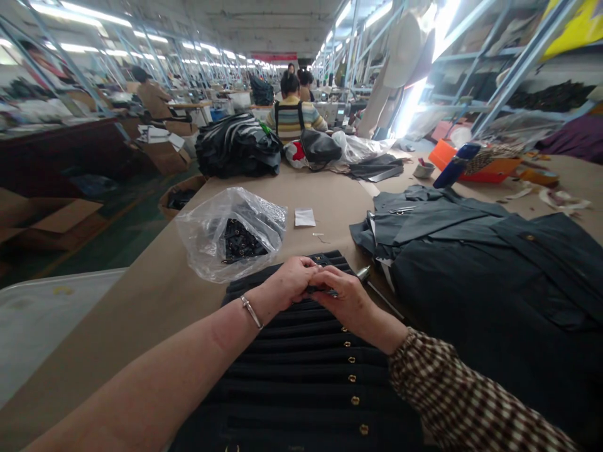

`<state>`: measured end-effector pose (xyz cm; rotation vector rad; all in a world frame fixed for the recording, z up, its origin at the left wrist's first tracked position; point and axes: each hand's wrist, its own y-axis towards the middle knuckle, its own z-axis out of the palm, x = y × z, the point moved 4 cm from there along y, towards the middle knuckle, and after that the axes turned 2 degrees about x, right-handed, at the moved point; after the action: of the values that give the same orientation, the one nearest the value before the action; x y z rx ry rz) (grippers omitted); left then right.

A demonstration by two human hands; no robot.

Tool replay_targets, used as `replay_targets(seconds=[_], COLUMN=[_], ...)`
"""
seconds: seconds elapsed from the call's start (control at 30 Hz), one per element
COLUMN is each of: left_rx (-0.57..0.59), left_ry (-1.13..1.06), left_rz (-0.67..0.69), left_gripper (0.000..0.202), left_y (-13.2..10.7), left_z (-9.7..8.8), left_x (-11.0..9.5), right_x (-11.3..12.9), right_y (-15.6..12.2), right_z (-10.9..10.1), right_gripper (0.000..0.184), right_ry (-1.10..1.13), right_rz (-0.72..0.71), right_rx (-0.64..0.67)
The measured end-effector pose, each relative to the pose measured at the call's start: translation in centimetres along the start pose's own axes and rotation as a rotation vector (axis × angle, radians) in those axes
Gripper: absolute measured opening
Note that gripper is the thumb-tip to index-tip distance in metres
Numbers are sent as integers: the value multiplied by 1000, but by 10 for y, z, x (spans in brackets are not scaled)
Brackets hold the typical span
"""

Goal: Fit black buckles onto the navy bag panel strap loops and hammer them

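My left hand [299, 278] and my right hand [343, 295] meet over a row of black fabric strips [301, 370], which overlap on the table and carry gold-coloured metal fittings [352, 360] along their right side. Both hands are closed, thumbs and fingers pinched together on a dark fabric piece [325, 290] near the far end of the row. Fingers cover most of that piece, and a small metallic glint shows at its edge. Just behind my left hand lies a clear plastic bag [202, 235] of black pieces with gold metal parts.
On the right is a large pile of dark garments [471, 270]; a thin metal tool [384, 298] lies beside it. A white square [304, 217] rests farther back. Beyond are a dark fabric stack [238, 147] and an orange tray [494, 171]. A person [294, 113] sits past the table.
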<state>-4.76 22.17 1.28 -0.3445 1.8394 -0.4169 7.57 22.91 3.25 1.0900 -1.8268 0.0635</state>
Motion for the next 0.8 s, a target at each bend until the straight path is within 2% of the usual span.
replay_targets(seconds=[0.13, 0.27, 0.33, 0.4, 0.47, 0.53, 0.63, 0.8], left_rx=[55, 62, 47, 33, 23, 10, 8, 52], left_ry=[-182, -274, -296, -291, -216, -34, 217, 355], left_rz=[-21, -46, -52, -51, -22, 51, 160, 224], left_gripper=[18, 25, 26, 25, 23, 20, 16, 14], left_y=[-5, -9, -11, -12, -11, -9, -5, 2], left_z=[8, 3, 1, 2, 5, 9, 14, 14], left_x=[1, 0, -2, -4, -6, -9, -11, -8], right_x=[3, -1, -9, -20, -31, -40, -46, -51], right_y=[0, 1, 1, -1, -4, -7, -9, -10], right_z=[4, -13, -24, -32, -36, -37, -33, -23], right_gripper=[6, 9, 13, 14, 13, 13, 10, 4], right_ry=[171, 363, 424, 381, 270, 181, 171, 180], right_rz=[3, 148, 265, 366, 445, 491, 543, 596], right_rx=[-105, -173, -150, -57, 55, 141, 190, 270])
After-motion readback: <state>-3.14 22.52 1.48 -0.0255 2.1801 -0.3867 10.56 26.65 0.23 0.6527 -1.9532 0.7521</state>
